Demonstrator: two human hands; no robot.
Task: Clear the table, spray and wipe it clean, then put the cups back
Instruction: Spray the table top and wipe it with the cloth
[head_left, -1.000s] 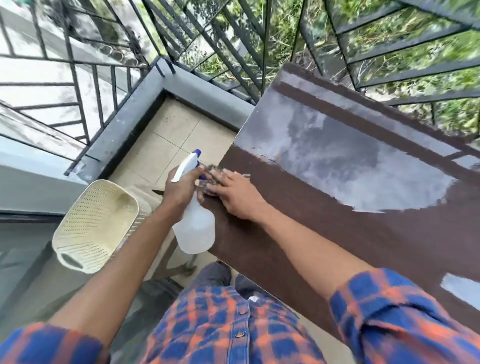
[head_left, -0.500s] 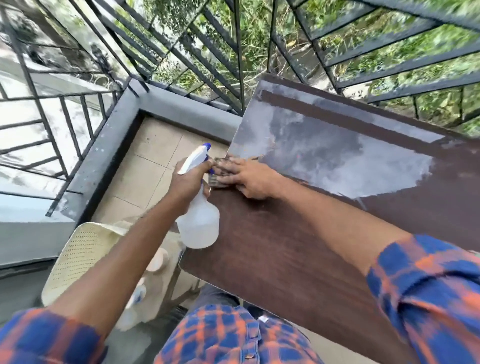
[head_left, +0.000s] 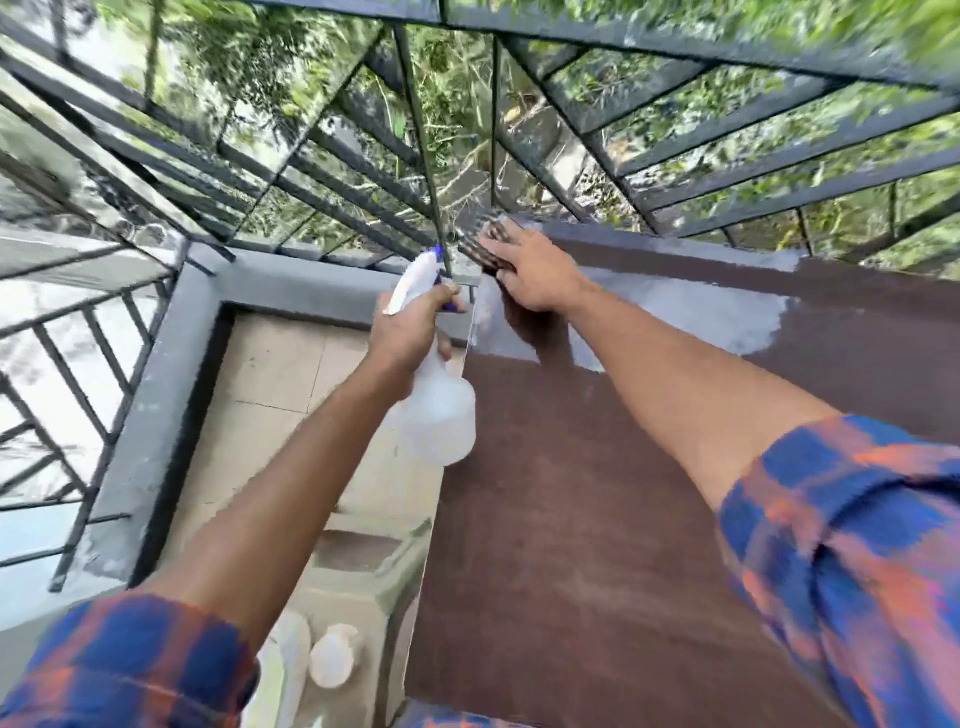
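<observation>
The brown table (head_left: 597, 519) fills the right half of the view, its far part shiny with glare. My right hand (head_left: 535, 270) lies flat on a dark patterned cloth (head_left: 485, 241) at the table's far left corner, pressing it down. My left hand (head_left: 410, 332) grips the neck of a white spray bottle (head_left: 439, 415) with a blue nozzle, held just off the table's left edge. Two pale cups (head_left: 332, 657) show below, left of the table, on a beige stand.
A black metal railing (head_left: 426, 156) runs close behind the table and along the left, over a grey ledge (head_left: 156, 374). Beige floor tiles (head_left: 270, 374) lie left of the table. Green foliage lies beyond the bars.
My right hand has slid the cloth along the left edge from the near part to the far corner. My left hand followed with the bottle. The view tilted up, and the basket left the frame.
</observation>
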